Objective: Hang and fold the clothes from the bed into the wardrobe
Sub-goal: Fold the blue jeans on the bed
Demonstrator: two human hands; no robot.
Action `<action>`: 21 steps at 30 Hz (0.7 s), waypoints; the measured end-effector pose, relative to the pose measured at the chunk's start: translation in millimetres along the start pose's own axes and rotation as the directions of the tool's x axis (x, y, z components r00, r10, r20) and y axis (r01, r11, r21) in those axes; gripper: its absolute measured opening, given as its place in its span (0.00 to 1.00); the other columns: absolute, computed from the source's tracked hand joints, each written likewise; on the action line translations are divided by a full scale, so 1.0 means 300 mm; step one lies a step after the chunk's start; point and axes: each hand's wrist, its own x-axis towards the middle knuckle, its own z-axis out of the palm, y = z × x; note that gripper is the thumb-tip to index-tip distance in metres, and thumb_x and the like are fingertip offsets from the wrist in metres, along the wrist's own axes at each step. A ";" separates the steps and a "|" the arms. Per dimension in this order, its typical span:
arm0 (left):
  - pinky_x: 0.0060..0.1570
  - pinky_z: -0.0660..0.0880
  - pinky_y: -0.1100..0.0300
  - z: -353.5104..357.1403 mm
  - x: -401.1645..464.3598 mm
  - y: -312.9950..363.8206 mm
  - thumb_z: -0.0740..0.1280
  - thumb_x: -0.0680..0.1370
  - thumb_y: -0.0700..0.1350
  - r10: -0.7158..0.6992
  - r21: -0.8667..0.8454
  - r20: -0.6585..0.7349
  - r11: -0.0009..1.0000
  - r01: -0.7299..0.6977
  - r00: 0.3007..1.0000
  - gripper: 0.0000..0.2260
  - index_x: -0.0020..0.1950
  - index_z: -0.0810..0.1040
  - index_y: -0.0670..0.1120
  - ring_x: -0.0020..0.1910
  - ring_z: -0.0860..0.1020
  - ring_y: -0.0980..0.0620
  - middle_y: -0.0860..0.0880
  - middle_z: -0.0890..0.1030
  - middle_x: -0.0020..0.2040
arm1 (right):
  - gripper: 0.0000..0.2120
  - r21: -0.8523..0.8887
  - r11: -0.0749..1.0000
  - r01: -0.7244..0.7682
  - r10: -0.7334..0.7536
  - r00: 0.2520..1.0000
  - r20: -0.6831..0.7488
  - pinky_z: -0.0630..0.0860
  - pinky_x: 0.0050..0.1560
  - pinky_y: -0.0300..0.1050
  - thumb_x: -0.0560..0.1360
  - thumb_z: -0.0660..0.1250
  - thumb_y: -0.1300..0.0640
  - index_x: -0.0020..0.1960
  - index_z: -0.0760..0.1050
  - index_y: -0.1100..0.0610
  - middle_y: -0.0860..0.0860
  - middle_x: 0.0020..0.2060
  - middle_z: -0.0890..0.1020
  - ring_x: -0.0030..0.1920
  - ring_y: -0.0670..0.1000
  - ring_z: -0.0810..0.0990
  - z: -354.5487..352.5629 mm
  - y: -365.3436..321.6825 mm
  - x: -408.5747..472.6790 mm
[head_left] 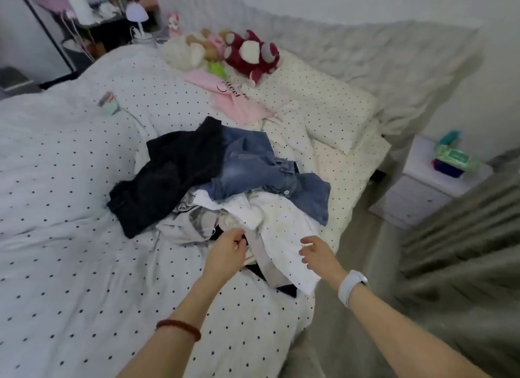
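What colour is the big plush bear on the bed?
The plush bear is dark red with white patches, in the head view.

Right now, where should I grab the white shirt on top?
Probably pinch the white shirt at its near edge from the bed's foot side, one corner per hand: that edge lies free beside the left hand and right hand, while jeans cover its far end.

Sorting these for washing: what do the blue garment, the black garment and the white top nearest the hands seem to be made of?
Blue garment: denim, judging by faded patches, thick seams and a metal button. Black garment: soft matte fabric, perhaps knit or cotton; too dark to tell. White top: thin, smooth woven cloth, probably cotton or a blend, creasing lightly.
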 end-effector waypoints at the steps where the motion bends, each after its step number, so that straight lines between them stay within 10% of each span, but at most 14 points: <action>1: 0.57 0.70 0.58 0.001 0.055 0.018 0.58 0.80 0.40 -0.010 0.018 -0.018 1.000 0.011 1.000 0.14 0.65 0.73 0.42 0.57 0.75 0.48 0.44 0.76 0.62 | 0.13 -0.031 0.999 0.022 -0.022 1.000 0.001 0.72 0.43 0.41 0.79 0.56 0.63 0.63 0.68 0.60 0.55 0.48 0.74 0.42 0.51 0.74 -0.018 -0.030 0.064; 4: 0.63 0.67 0.54 0.031 0.292 0.057 0.58 0.80 0.42 -0.072 0.126 -0.086 0.989 0.083 0.994 0.17 0.68 0.70 0.44 0.65 0.70 0.46 0.44 0.72 0.66 | 0.13 -0.073 0.993 0.095 -0.092 0.995 0.041 0.69 0.38 0.40 0.79 0.56 0.63 0.63 0.67 0.60 0.55 0.49 0.72 0.43 0.51 0.73 -0.071 -0.139 0.353; 7: 0.65 0.62 0.53 0.087 0.503 0.098 0.59 0.79 0.44 -0.050 0.329 -0.120 0.940 0.087 0.992 0.20 0.71 0.65 0.46 0.69 0.62 0.45 0.46 0.66 0.70 | 0.22 -0.167 0.964 0.206 -0.199 0.978 0.057 0.72 0.56 0.49 0.76 0.63 0.62 0.68 0.64 0.58 0.57 0.58 0.72 0.58 0.58 0.72 -0.100 -0.208 0.625; 12: 0.71 0.45 0.42 0.178 0.788 0.071 0.61 0.78 0.53 -0.085 0.715 -0.008 0.696 0.065 0.996 0.34 0.76 0.44 0.57 0.76 0.43 0.44 0.48 0.44 0.78 | 0.47 -0.389 0.855 0.343 -0.229 0.922 0.311 0.56 0.73 0.54 0.72 0.71 0.51 0.76 0.39 0.47 0.54 0.75 0.43 0.75 0.58 0.48 -0.095 -0.240 0.884; 15: 0.71 0.52 0.44 0.212 0.895 0.008 0.61 0.79 0.50 -0.114 0.756 -0.009 0.649 0.081 0.993 0.28 0.76 0.53 0.55 0.75 0.52 0.42 0.45 0.54 0.77 | 0.48 -0.576 0.685 0.445 -0.155 0.863 0.482 0.60 0.70 0.60 0.71 0.69 0.43 0.74 0.35 0.41 0.53 0.75 0.38 0.75 0.60 0.46 -0.066 -0.203 0.973; 18: 0.44 0.76 0.52 0.200 0.913 0.008 0.75 0.65 0.38 0.015 0.660 -0.072 0.751 0.036 0.997 0.17 0.53 0.79 0.46 0.49 0.81 0.41 0.44 0.82 0.49 | 0.35 -0.570 0.675 0.469 -0.225 0.866 0.447 0.67 0.66 0.58 0.76 0.64 0.49 0.75 0.47 0.43 0.56 0.74 0.52 0.71 0.62 0.58 -0.043 -0.173 0.995; 21: 0.25 0.70 0.58 0.150 0.899 0.053 0.77 0.58 0.37 0.031 0.616 -0.111 0.786 0.044 0.993 0.17 0.44 0.79 0.45 0.32 0.79 0.45 0.47 0.80 0.34 | 0.25 -0.430 0.771 0.470 -0.354 0.878 0.323 0.74 0.56 0.54 0.78 0.60 0.58 0.72 0.60 0.47 0.56 0.64 0.69 0.60 0.60 0.73 -0.050 -0.214 0.960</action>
